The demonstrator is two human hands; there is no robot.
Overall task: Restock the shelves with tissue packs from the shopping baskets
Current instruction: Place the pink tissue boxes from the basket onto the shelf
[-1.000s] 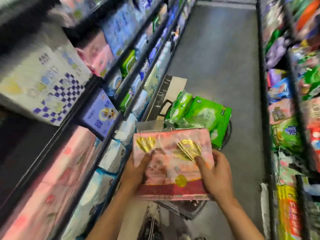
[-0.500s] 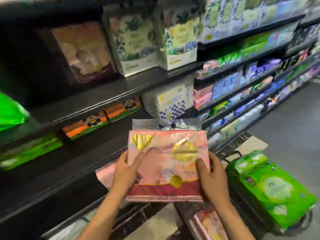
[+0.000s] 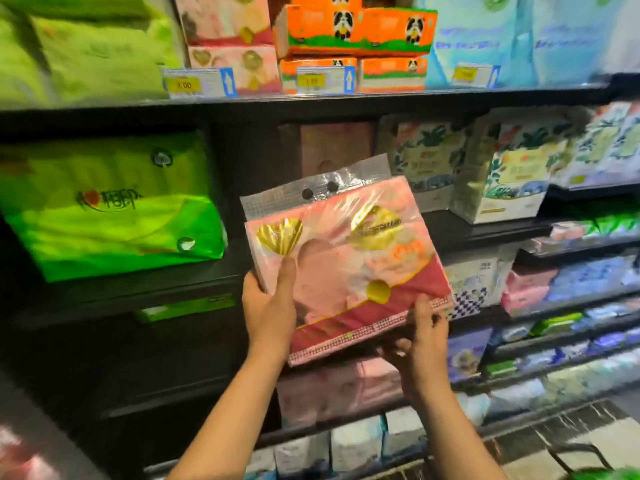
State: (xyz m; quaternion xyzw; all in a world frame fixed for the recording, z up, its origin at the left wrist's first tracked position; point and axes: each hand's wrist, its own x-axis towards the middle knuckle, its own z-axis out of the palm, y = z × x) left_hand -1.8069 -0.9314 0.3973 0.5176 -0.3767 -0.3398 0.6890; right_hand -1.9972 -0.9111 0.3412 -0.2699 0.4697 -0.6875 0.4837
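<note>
I hold a pink tissue pack with gold hearts and a clear hang tab up in front of the dark middle shelf. My left hand grips its left edge, thumb lying on the front. My right hand supports its lower right corner from underneath. The pack is tilted, left side higher up the shelf face. Behind it a matching pink pack stands at the back of a dark gap on that shelf. No shopping basket is clearly in view.
A large green pack fills the shelf to the left of the gap. Leaf-patterned white packs stand to the right. Orange panda boxes and price tags line the top shelf. More pink packs sit on the shelf below.
I have turned from the aisle and baskets to face the shelves. The pink pack rose from waist height to the middle shelf and tilted, and my right hand slid under its corner.
</note>
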